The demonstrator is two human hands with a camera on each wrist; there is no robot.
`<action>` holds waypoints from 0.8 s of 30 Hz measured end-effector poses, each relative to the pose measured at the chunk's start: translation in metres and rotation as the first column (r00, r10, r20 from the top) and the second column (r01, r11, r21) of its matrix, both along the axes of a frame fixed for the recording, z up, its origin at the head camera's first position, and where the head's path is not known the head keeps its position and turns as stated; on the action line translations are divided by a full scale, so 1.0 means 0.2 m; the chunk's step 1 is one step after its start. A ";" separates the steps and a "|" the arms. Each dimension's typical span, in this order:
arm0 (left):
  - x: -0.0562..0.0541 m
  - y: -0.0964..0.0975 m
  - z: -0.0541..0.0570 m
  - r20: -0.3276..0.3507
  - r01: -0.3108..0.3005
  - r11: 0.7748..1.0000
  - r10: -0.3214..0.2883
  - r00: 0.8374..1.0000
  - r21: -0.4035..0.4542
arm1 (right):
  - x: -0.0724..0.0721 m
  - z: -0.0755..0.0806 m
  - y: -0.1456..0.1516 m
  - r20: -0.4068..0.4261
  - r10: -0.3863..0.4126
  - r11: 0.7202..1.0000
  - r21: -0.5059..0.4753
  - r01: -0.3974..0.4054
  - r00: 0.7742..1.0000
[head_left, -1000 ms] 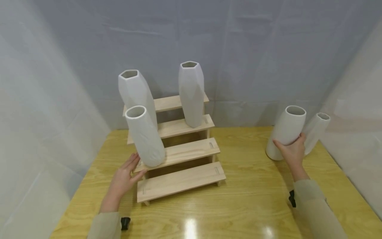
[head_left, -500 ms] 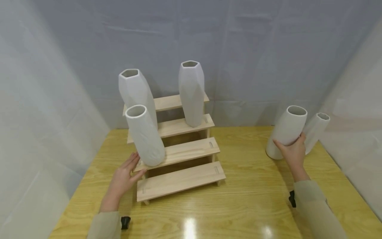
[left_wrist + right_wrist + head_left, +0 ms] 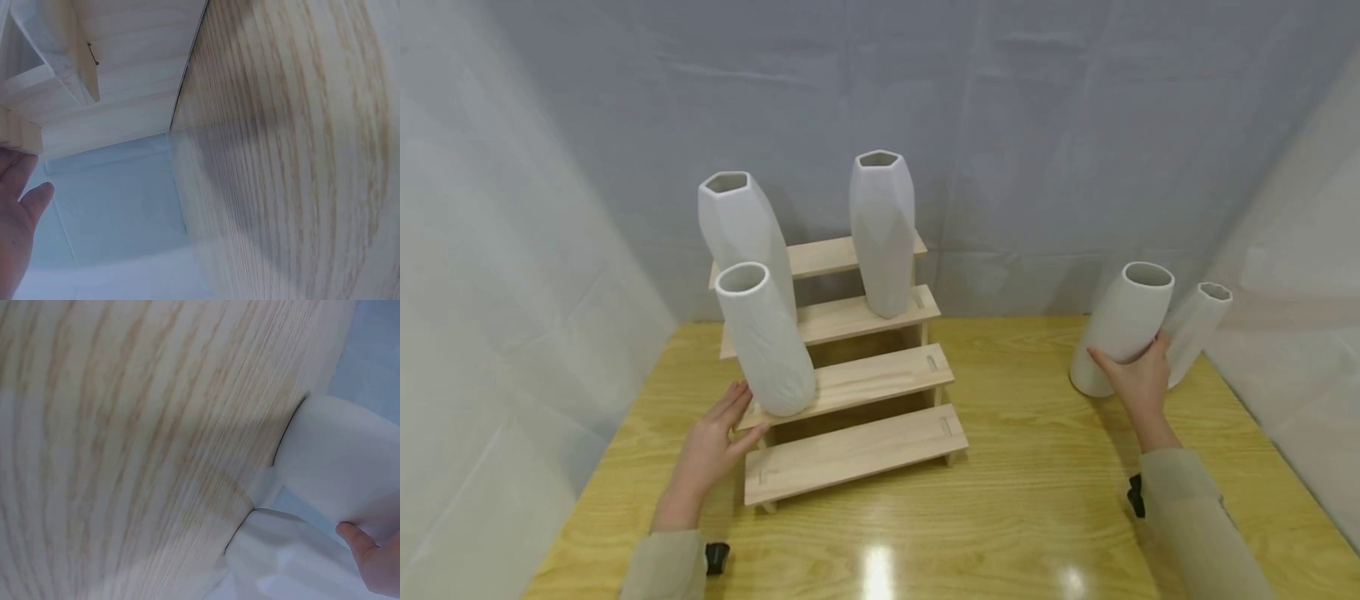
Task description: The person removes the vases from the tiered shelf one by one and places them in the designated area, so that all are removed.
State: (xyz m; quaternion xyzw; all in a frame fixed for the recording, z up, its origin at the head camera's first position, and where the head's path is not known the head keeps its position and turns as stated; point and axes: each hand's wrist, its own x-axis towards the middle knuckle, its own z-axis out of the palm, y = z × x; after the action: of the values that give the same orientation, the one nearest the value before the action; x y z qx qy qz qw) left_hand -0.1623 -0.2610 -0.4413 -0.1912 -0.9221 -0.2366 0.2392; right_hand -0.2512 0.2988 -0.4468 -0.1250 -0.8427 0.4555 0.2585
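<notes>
On the right of the table, a smooth white vase [image 3: 1120, 329] with a round mouth stands close over the wood. My right hand [image 3: 1138, 383] grips it low, thumb in front and fingers round its right side. Behind that hand is a narrower faceted vase [image 3: 1198, 329], also seen beside the smooth one in the right wrist view. My left hand [image 3: 707, 446] touches the left end of the stepped wooden stand [image 3: 857, 454] with extended fingers. Right by its fingertips, a round-mouthed white vase [image 3: 767, 346] with a relief pattern stands on the second step from the front.
Two faceted white vases stand farther back on the stand, one at the left [image 3: 745, 229] and one at the right [image 3: 883, 242]. A grey curtain [image 3: 1015, 150] hangs behind the yellowish wooden table [image 3: 1015, 517], and pale sheets hang at both sides.
The smooth vase in my right hand has shifted very slightly right and away. My left hand has stayed at the stand, and the other vases have not moved.
</notes>
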 end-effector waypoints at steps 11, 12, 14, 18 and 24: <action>0.00 0.00 -0.01 -0.040 0.012 1.000 -0.012 0.999 -0.004 | 0.07 0.01 -0.01 -0.012 0.021 0.999 -0.040 -0.021 1.000; 0.00 0.00 0.00 -0.042 0.013 1.000 -0.013 0.999 -0.004 | 0.08 0.02 -0.02 -0.016 0.024 0.999 -0.036 -0.024 1.000; -0.01 0.00 0.00 -0.045 0.013 1.000 -0.013 0.999 -0.006 | 0.11 0.02 -0.02 -0.033 0.029 0.999 -0.014 -0.030 0.999; -0.01 0.00 -0.01 -0.035 0.010 1.000 -0.010 0.999 -0.004 | 0.16 0.04 -0.03 -0.041 0.056 0.998 0.034 -0.054 0.998; -0.01 0.00 -0.01 -0.037 0.010 1.000 -0.010 0.999 -0.003 | 0.22 0.08 -0.07 -0.057 0.052 0.997 0.051 -0.049 0.997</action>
State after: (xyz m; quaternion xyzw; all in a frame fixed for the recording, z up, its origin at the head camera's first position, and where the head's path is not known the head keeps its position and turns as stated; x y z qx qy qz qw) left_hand -0.1636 -0.2619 -0.4440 -0.2005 -0.9169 -0.2327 0.2546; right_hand -0.2076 0.2855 -0.4315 -0.0836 -0.8487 0.4443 0.2746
